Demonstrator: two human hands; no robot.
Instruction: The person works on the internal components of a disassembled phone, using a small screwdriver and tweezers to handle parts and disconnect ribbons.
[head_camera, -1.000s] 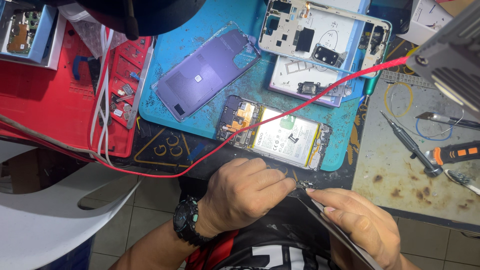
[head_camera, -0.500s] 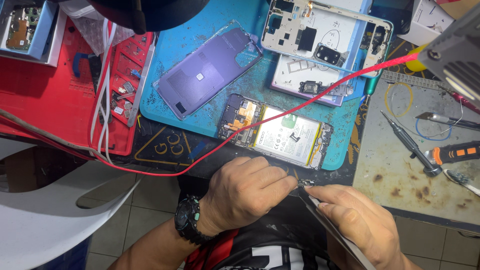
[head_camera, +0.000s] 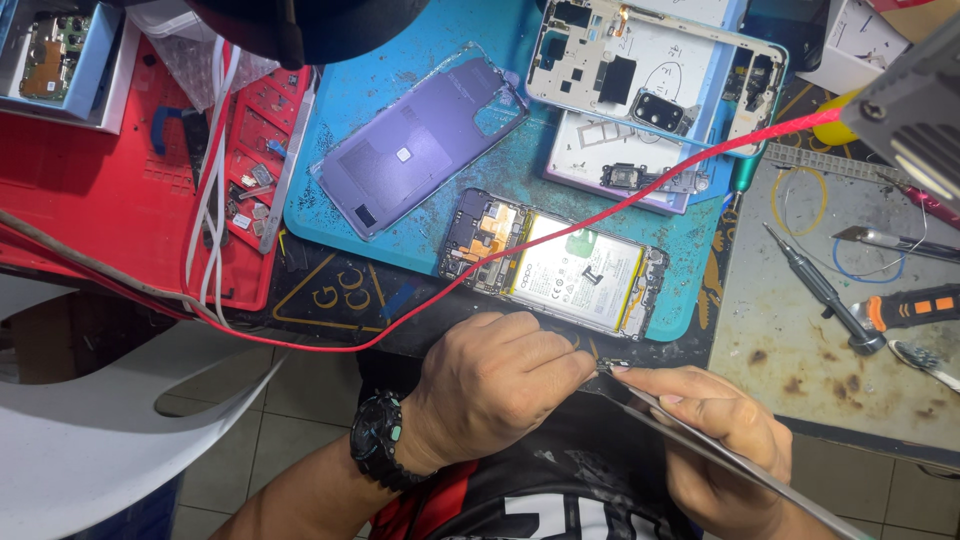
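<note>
A tiny dark part (head_camera: 612, 366) sits pinched between both hands, just off the counter's near edge, over the person's lap. The left hand (head_camera: 500, 385), wearing a black watch (head_camera: 377, 452), curls closed, its fingertips (head_camera: 590, 362) pressed on the part. The right hand (head_camera: 715, 430) closes round a long thin metal tool (head_camera: 740, 462) whose tip meets the part. Just beyond, at the near edge of a blue mat (head_camera: 400, 240), lies an opened phone (head_camera: 555, 262), a red wire (head_camera: 640, 195) crossing it.
</note>
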